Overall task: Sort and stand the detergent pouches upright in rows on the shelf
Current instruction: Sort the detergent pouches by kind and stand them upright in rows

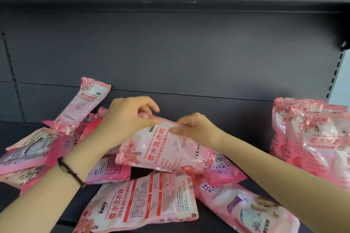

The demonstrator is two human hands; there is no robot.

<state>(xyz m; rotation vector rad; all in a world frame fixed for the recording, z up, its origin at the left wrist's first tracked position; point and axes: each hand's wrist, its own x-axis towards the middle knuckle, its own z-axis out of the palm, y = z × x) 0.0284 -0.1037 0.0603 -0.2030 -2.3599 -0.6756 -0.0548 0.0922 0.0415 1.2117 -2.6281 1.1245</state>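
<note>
A pale pink flowered detergent pouch (162,149) is lifted above the pile at the shelf's middle, tilted with its top edge away from me. My left hand (125,117) pinches that top edge on the left, and my right hand (197,128) grips the same edge on the right. Beneath it, several pink pouches lie flat and jumbled, among them one with red text blocks (144,202) at the front. One pouch (83,104) leans against the back wall at the left. Upright pouches (310,138) stand together at the right.
The dark grey shelf (28,200) has a back wall (170,58) and another shelf above it. Darker pink pouches (24,155) are heaped at the far left. A slotted upright (335,73) marks the right end of the bay.
</note>
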